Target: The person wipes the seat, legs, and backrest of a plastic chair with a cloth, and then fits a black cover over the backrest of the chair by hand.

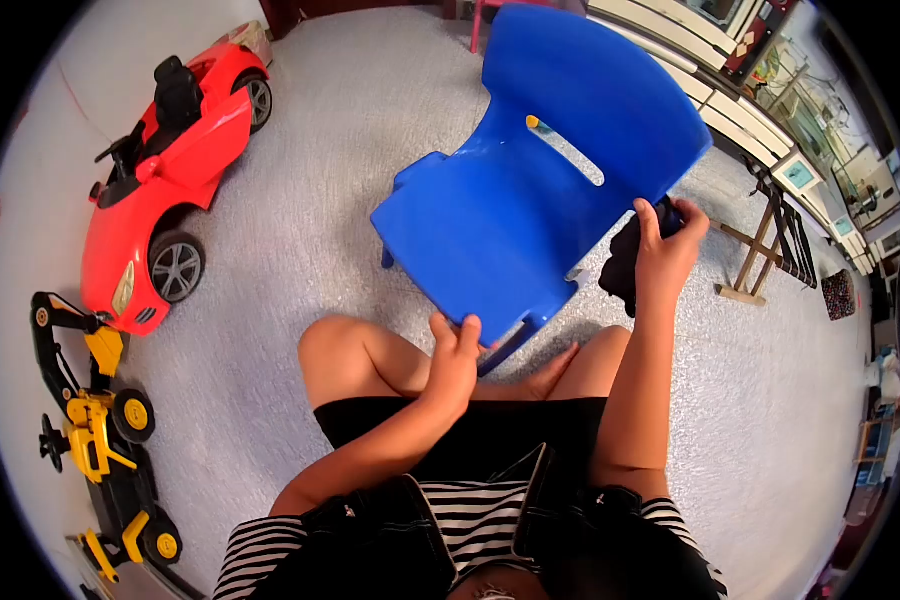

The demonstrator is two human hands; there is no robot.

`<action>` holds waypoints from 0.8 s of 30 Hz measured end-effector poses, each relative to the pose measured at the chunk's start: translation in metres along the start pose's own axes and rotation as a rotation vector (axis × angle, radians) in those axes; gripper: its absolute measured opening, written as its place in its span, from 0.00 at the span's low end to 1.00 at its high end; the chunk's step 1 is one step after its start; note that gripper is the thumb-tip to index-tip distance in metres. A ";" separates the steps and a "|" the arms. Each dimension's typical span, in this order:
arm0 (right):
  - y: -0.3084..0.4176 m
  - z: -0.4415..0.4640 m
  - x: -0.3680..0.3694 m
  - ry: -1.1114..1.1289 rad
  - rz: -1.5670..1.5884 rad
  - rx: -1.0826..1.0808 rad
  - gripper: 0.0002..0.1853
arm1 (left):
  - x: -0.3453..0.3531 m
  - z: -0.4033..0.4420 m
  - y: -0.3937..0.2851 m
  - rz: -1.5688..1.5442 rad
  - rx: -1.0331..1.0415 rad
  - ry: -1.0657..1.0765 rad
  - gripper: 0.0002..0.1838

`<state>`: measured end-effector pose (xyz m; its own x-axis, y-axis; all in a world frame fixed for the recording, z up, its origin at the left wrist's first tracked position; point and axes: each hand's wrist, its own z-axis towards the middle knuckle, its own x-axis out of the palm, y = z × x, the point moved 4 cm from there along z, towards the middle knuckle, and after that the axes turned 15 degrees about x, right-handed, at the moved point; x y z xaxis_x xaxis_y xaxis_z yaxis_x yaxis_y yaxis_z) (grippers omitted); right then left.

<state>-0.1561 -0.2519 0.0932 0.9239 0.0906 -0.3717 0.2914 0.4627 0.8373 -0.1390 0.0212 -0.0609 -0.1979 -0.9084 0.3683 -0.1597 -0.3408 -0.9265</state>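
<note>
A small blue plastic chair [490, 225] stands on the floor before my crossed legs, its backrest away from me and to the right. My left hand [455, 362] grips the front edge of the seat, thumb on top and the other fingers mostly hidden below. At the right side of the backrest, my right hand [668, 245] is closed around a dark cloth [622, 262] that hangs beside the chair. Part of the cloth is pressed against the chair's edge under the fingers. The backrest has a long slot, with a small yellow spot at one end.
To the left stand a red ride-on car [170, 190] and a yellow and black toy excavator [92, 430]. A folding stool [760, 245] with a wooden frame is at the right. White drawers [740, 122] line the back right, and a dark patterned box [839, 295] sits near them.
</note>
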 end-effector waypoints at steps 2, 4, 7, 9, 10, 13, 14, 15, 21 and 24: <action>-0.003 -0.019 -0.006 0.010 -0.010 -0.082 0.27 | 0.002 -0.025 0.005 -0.020 -0.043 0.046 0.17; 0.007 -0.044 -0.010 0.067 0.019 -0.310 0.26 | -0.003 -0.032 0.000 0.051 -0.090 0.149 0.16; 0.031 -0.093 -0.006 0.289 0.024 -0.463 0.22 | -0.005 -0.033 -0.012 0.044 -0.118 0.204 0.15; 0.029 -0.115 0.006 0.488 -0.013 -0.448 0.20 | -0.015 -0.022 -0.027 0.345 -0.291 0.669 0.16; 0.031 -0.123 0.011 0.580 -0.104 -0.495 0.20 | -0.018 -0.020 -0.036 0.381 -0.284 0.727 0.17; 0.043 -0.136 0.005 0.688 -0.292 -0.635 0.17 | -0.041 0.011 -0.072 0.643 0.083 0.386 0.19; 0.048 -0.141 0.003 0.697 -0.387 -0.731 0.15 | -0.048 0.025 -0.088 0.729 0.270 0.260 0.17; 0.046 -0.143 0.001 0.707 -0.392 -0.738 0.15 | -0.054 0.039 -0.103 0.811 0.453 0.129 0.15; 0.031 -0.149 0.025 0.711 -0.282 -0.765 0.14 | -0.062 0.131 -0.110 1.200 0.949 -0.084 0.14; 0.042 -0.151 0.050 0.680 -0.235 -0.792 0.13 | -0.048 0.152 -0.089 1.104 0.807 -0.128 0.15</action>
<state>-0.1353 -0.0942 0.0495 0.4621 0.2845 -0.8399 -0.0256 0.9510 0.3081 0.0321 0.0588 -0.0077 0.2430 -0.7980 -0.5516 0.6316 0.5617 -0.5344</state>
